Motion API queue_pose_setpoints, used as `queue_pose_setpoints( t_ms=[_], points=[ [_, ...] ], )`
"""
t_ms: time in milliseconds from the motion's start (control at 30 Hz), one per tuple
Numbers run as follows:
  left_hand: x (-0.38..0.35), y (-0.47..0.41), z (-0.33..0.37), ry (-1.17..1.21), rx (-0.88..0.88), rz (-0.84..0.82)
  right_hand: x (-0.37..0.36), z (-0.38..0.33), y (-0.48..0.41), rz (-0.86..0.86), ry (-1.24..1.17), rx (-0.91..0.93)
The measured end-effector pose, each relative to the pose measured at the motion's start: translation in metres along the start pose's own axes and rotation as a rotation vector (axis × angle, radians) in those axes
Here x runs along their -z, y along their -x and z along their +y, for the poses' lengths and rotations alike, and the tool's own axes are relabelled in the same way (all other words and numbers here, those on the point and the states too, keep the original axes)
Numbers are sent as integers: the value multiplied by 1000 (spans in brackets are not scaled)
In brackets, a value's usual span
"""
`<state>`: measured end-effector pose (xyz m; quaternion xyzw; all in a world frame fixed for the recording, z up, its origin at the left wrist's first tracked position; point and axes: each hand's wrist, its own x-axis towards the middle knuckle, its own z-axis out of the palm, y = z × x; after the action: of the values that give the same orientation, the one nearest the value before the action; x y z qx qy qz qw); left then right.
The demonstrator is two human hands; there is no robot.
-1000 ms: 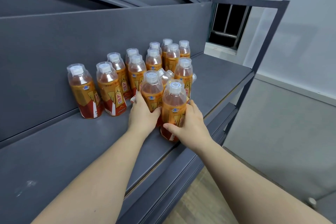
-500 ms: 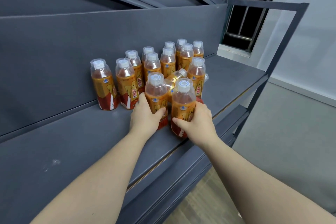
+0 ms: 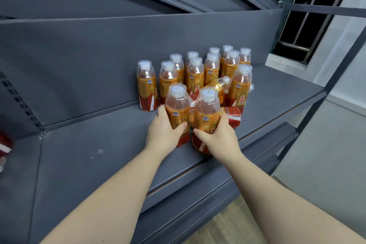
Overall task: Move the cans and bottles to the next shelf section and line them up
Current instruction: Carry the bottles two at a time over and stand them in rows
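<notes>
**Head view.** Two bare forearms reach up to a grey shelf (image 3: 99, 154).

- **Left hand:** The left hand (image 3: 163, 132) grips the left front bottle (image 3: 176, 109) low on its orange label. The thumb (image 3: 181, 127) is curled across the front of the label. The fingers (image 3: 161, 110) wrap round the bottle's left side, and their tips are hidden behind it.
- **Right hand:** The right hand (image 3: 219, 140) grips the right front bottle (image 3: 207, 113) in mirror fashion. Its thumb crosses the front just above the red base, and its fingers curl round the right side.
- **Held pair:** Each hand is closed round its own bottle. The two thumbs lie near each other but apart. Both bottles are upright and just beside each other, near the shelf's front edge. The hands hide whether the bases rest on the shelf.
- **Other bottles:** Behind the pair, a cluster of bottles (image 3: 195, 75) stands upright along the back panel (image 3: 89, 61), each with a white cap under a clear cover. One fallen bottle (image 3: 218, 85) lies tilted between the cluster and the held pair, cap toward the upper right. A second fallen bottle (image 3: 232, 114) lies on its side just behind the right hand.
- **Surroundings:** All the bottles are to the right of the shelf joint (image 3: 40, 144). A blurred red pack (image 3: 4, 148) shows at the left edge, beyond the joint. A barred window (image 3: 309, 16) is at the upper right, and a wooden floor (image 3: 227, 226) is below.
</notes>
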<state>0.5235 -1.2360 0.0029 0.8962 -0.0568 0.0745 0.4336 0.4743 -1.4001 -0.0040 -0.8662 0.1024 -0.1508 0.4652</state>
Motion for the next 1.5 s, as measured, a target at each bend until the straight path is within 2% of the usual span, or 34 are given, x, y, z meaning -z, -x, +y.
queue_pose_setpoints(
  t_ms=[400,767,1167,1500],
  points=[
    [36,30,-24,0,77,58,-33,-21,15,-57,-22,21],
    [26,32,-24,89,129,55,-33,-15,18,-70,-29,-4],
    [25,32,-24,79,131,82,-32,-17,17,-39,-21,-7],
    [33,107,5,57,172,138,-2,-17,59,-157,-34,61]
  ],
)
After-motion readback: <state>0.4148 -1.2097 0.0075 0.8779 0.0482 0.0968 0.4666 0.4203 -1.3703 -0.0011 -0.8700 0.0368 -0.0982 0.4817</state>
